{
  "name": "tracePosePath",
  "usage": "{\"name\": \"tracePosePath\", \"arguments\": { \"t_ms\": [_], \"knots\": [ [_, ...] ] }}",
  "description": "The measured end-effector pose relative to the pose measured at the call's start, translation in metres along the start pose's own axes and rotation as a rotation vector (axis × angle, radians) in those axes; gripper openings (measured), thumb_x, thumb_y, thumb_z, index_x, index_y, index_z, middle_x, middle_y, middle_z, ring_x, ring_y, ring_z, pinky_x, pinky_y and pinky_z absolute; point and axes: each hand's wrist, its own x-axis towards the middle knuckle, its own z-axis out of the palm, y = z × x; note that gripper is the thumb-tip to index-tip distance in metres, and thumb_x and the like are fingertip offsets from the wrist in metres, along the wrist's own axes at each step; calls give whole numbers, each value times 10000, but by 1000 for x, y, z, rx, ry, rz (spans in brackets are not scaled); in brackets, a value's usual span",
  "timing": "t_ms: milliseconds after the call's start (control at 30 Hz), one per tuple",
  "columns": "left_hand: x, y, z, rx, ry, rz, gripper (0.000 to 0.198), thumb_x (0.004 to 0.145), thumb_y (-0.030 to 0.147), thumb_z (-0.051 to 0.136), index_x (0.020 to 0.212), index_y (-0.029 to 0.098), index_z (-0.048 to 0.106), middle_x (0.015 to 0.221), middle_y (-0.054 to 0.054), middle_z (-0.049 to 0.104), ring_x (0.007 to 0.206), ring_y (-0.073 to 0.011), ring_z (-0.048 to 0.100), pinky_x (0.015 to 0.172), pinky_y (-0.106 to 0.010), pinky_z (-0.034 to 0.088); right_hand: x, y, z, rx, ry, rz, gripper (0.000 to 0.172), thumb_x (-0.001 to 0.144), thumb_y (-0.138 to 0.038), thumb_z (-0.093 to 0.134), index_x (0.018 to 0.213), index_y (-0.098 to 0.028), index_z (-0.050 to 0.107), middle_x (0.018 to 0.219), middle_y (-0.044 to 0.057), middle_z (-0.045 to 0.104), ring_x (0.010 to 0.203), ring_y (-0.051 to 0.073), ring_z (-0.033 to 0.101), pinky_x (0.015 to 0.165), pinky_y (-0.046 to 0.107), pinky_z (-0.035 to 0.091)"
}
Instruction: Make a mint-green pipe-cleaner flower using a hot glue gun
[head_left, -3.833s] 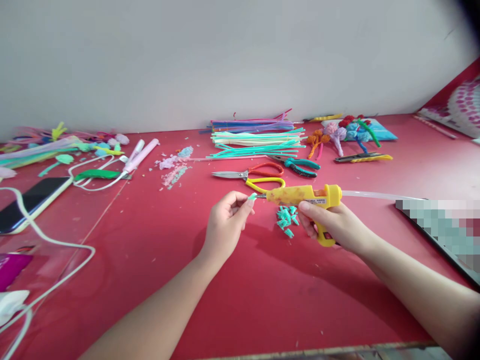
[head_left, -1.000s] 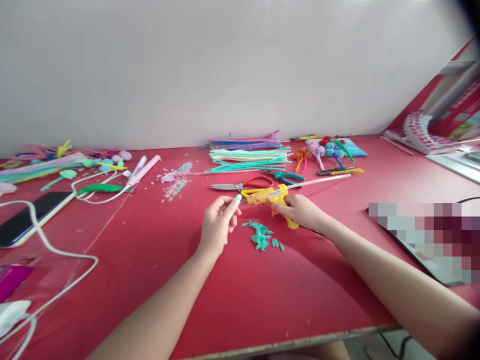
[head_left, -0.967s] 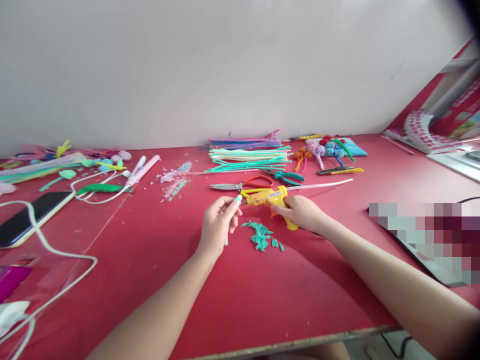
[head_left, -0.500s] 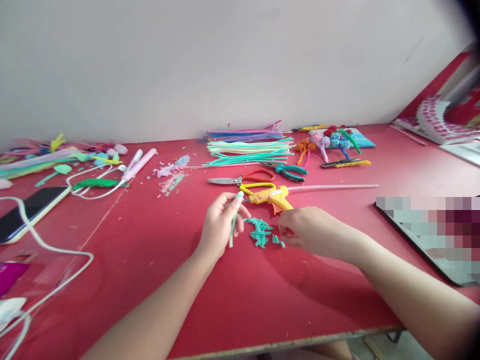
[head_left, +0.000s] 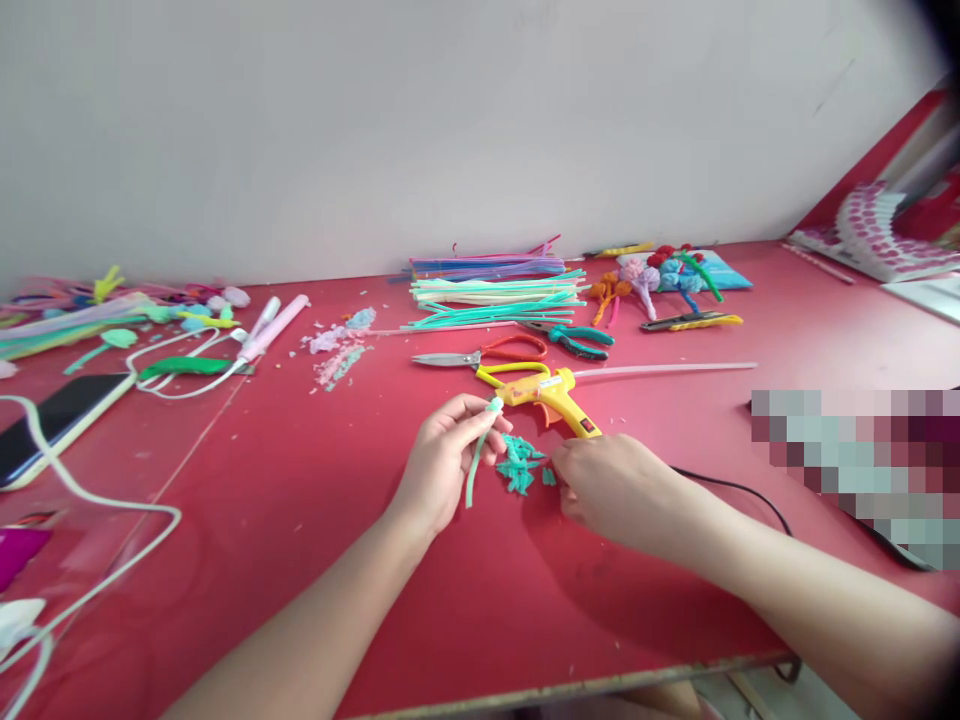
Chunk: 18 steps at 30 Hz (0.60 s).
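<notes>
My left hand (head_left: 450,455) pinches a pale green pipe cleaner (head_left: 472,475) between thumb and fingers. Its whitish-green top end is beside the nozzle of a yellow hot glue gun (head_left: 534,388) lying on the table. My right hand (head_left: 611,490) is low over the table, knuckles up, just below the gun's handle. Its fingers are curled, and their tips are mostly hidden. Short teal pipe cleaner pieces (head_left: 519,465) lie heaped between the hands. One loose teal piece (head_left: 549,477) is right by my right fingertips.
Behind the gun lie scissors (head_left: 480,358), pliers (head_left: 574,340) and pipe cleaner bundles (head_left: 495,290). Pipe cleaner flowers (head_left: 645,280) and a utility knife (head_left: 694,322) are at back right. A phone (head_left: 64,425), white cable (head_left: 105,500) and pink wand-like tool (head_left: 274,330) are at left.
My left hand has moved slightly right with the pipe cleaner, closer to the nozzle. My right hand has shifted down a little, uncovering the gun's handle. One loose teal piece no longer shows.
</notes>
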Motion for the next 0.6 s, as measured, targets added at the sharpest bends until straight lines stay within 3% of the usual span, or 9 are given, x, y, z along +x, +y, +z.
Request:
{"name": "tracePosePath", "arguments": {
  "t_ms": [200, 300, 400, 500, 600],
  "knots": [
    [-1, -1, 1, 46, -18, -2, 86, 814, 202, 598, 763, 135, 583, 729, -23, 641, 551, -70, 530, 476, -172, 397, 1, 3, -1, 127, 56, 17, 79, 704, -104, 516, 695, -155, 576, 687, 80, 656, 584, 187, 595, 489, 275, 282],
    [-2, 0, 2, 94, -18, -7, 107, 821, 224, 593, 755, 141, 579, 710, -17, 633, 510, -61, 496, 442, -172, 359, 6, 9, -7, 460, 208, 103, 64, 699, -112, 525, 681, -173, 520, 613, 1, 577, 527, 115, 497, 490, 242, 308],
    [-4, -2, 4, 152, -35, -21, 130, 827, 262, 595, 762, 151, 571, 695, -17, 635, 481, -58, 473, 420, -176, 322, 13, 16, -11, 951, 349, 80, 84, 711, -117, 527, 766, -181, 526, 641, -40, 532, 543, 82, 474, 515, 210, 373],
    [-5, -4, 5, 214, -57, -42, 143, 833, 293, 592, 783, 162, 566, 654, -10, 625, 471, -64, 471, 425, -181, 323, 19, 19, -10, 1310, 317, 57, 159, 759, -155, 536, 911, -165, 582, 673, -26, 572, 565, 85, 534, 524, 207, 420],
    [-6, -4, 5, 253, -67, -50, 150, 836, 312, 589, 794, 171, 559, 638, -7, 624, 466, -67, 466, 433, -184, 332, 23, 21, -8, 1451, 282, 86, 107, 768, -207, 598, 859, -154, 614, 631, -10, 620, 570, 100, 583, 528, 212, 444]
  ]
}}
